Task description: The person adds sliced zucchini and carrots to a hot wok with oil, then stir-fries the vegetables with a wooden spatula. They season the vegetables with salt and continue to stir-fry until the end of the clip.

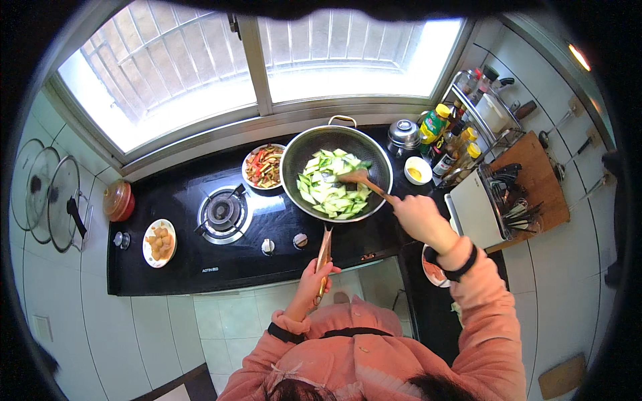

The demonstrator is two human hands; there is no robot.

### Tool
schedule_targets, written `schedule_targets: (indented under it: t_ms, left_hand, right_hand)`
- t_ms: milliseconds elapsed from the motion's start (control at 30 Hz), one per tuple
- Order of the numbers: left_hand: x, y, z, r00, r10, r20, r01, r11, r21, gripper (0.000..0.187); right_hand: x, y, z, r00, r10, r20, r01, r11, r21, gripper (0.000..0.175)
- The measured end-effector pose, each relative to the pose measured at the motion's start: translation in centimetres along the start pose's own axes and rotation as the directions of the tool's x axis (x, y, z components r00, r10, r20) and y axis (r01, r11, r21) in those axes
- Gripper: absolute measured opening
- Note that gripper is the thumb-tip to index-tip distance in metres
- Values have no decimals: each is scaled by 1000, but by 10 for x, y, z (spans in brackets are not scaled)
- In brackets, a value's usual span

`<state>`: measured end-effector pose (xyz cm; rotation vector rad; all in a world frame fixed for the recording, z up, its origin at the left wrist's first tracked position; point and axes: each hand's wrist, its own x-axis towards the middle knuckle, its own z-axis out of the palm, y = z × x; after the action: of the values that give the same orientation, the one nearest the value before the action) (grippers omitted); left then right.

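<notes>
My left hand (314, 284) grips the long metal handle (325, 246) of a wok (301, 142) that stands over the right side of the gas hob. In the wok lies a heap of sliced green vegetable (333, 203), pale inside with green skin, perhaps cucumber or squash. My right hand (424, 220) is closed around the handle of a wooden spatula (377, 190). The spatula's blade rests among the slices, near the middle of the wok, partly covering some. The burner under the wok is hidden.
A plate of cooked food with red pepper pieces (264, 167) touches the wok's left side. Left of it are a bare burner (222, 211) and a plate of brownish chunks (159, 243). A small white bowl (418, 171), several bottles (446, 150) and a knife block (476, 208) stand right.
</notes>
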<state>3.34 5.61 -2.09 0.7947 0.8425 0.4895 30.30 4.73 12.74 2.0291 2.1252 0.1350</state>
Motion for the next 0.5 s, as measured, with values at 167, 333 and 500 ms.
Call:
schedule_targets:
  t_ms: [167,333,500]
  left_hand:
    - [3,7,-4,998,-41,47,41,999,-3,33]
    - [19,22,2,982,-153,107,164,981,-100,36]
    - [30,22,12,978,-206,-5,206,973,108,42]
  right_hand:
    - [6,-34,19,998,-53,-35,60,972,227,46]
    - [-36,8,8,996,-87,-26,88,996,29,43]
    - [-48,18,-63,990,16,140,-23,999,48,38]
